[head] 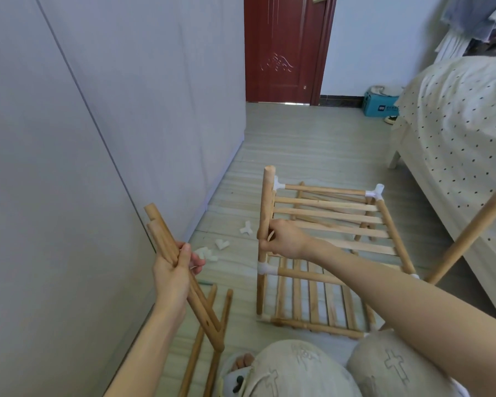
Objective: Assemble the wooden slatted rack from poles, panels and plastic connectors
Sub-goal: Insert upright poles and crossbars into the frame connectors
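On the floor, right hand (281, 239) gripping rack pole (265, 213), left hand (173, 270) clutching two poles (162, 233)

Pale walls (126, 81), red door (281, 47), dotted bed (464, 133).

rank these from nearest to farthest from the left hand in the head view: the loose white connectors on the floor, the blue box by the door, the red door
Measured from the left hand:
1. Loose white connectors, on the floor just right of the hand.
2. Blue box, far right on the floor near the bed corner.
3. Red door, at the far end of the room.
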Tool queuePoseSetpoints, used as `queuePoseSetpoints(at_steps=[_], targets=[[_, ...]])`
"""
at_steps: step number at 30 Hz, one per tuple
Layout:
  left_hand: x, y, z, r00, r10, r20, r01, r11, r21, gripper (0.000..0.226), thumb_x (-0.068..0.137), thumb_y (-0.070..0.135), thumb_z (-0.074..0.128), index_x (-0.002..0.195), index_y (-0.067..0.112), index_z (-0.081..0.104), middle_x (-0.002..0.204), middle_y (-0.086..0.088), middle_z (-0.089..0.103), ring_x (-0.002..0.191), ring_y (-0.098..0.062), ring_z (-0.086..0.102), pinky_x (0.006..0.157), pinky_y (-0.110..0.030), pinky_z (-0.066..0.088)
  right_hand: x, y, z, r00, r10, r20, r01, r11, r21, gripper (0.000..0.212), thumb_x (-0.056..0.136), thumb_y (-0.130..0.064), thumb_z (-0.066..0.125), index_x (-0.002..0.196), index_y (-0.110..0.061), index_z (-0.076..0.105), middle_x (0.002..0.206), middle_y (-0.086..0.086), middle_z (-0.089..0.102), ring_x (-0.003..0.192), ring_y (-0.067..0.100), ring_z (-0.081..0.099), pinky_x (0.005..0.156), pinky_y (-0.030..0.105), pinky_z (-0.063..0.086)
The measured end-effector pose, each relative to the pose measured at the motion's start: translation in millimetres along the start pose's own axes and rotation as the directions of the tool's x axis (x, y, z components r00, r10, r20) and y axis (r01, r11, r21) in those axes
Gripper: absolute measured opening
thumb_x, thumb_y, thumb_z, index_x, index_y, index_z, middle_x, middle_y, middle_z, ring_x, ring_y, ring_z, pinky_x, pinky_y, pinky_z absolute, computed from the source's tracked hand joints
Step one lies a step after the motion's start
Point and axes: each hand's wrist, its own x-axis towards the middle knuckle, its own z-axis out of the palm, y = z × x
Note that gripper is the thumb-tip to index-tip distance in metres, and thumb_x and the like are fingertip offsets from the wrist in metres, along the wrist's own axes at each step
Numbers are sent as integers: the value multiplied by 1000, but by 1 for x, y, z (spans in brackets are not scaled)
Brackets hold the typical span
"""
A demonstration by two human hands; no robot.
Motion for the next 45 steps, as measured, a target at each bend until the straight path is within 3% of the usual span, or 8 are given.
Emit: queuePoseSetpoints(at_steps=[13,18,23,28,33,38,42,45], targets=[[-32,-18,24,937,-108,332,10,959,283,5,95,2,47,99,4,49,73,-9,56,62,-19,56,56,-24,50,-114,49,-37,980,-15,199,-25,980,198,10,78,-2,63,87,-5,67,78,-5,62,69,-5,55,67,9,43],[-41,-29,52,831,-94,548,-179,888,424,8,93,0,50,101,4,50,80,-9,60,67,-17,59,58,-23,49,-172,87,-59,985,57,165,-104,951,292,16,83,-3,60,86,-16,68,88,0,67,82,7,62,77,23,48],[-36,-45,83,664,-69,744,-500,698,512,14,93,12,53,106,18,50,84,1,63,81,-18,64,72,-36,50,-219,135,-75,963,263,-57,-225,903,366,18,87,-15,64,92,1,69,94,16,69,90,25,66,88,29,52],[-32,-64,110,514,-132,848,-757,396,520,21,94,15,49,115,12,48,105,-9,61,95,-25,61,82,-43,48,-242,170,-88,758,522,-391,-263,793,550,19,91,-27,57,93,-10,65,93,10,70,82,17,68,74,30,56],[-47,-89,118,450,-96,888,-883,100,458,30,96,18,43,126,24,41,119,6,59,111,-15,54,95,-26,29,-223,174,-93,483,640,-597,-117,723,681,39,93,-41,50,66,-14,52,61,-1,56,51,1,55,56,20,42],[-53,-98,106,512,-64,856,-794,345,500,21,96,20,48,117,23,49,102,4,63,100,-20,60,86,-28,31,-196,178,-77,235,718,-655,68,660,748,41,94,-30,51,57,-15,42,52,5,41,45,16,44,50,26,40],[-52,-97,110,599,-124,791,-626,543,560,8,93,22,54,100,21,50,91,-3,63,88,-25,63,75,-37,48,-195,186,-80,288,685,-669,58,685,726,43,93,-23,53,52,-13,42,37,-5,41,35,8,42,42,17,41],[-51,-95,110,634,-219,742,-431,696,574,23,93,17,56,116,17,56,107,-6,66,106,-23,61,95,-42,46,-198,188,-81,319,665,-675,62,696,715,46,92,-19,53,49,-13,39,32,-8,38,31,6,40,40,15,40]])
